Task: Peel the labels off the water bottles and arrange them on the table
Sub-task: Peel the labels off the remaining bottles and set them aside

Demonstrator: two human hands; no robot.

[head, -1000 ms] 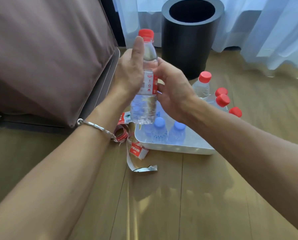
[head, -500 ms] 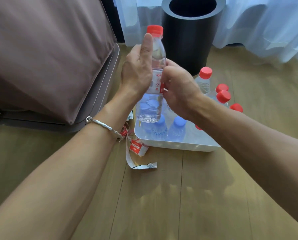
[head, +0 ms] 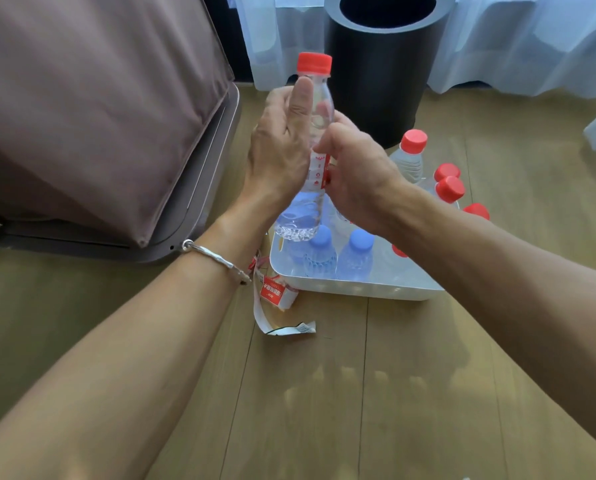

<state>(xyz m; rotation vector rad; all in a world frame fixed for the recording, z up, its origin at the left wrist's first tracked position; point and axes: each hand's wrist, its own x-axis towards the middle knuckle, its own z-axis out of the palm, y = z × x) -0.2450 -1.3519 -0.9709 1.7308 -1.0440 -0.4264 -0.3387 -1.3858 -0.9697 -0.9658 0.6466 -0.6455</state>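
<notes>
A clear water bottle (head: 315,109) with a red cap is held upright above the white tray (head: 366,289). My left hand (head: 277,147) grips its body, thumb pointing up along the neck. My right hand (head: 355,178) pinches the red and white label (head: 318,168) at the bottle's middle. In the tray stand two blue-capped bottles (head: 355,254) and several red-capped bottles (head: 411,154). Peeled labels (head: 276,296) lie on the wooden floor left of the tray.
A black cylindrical bin (head: 383,64) stands behind the bottles, before white curtains (head: 532,43). A brown cushioned seat (head: 92,109) fills the left side. Wooden flooring (head: 324,410) stretches in front of the tray.
The view has shifted slightly; the bottle stays raised between both hands. My right hand's fingers have worked a little further onto the label.
</notes>
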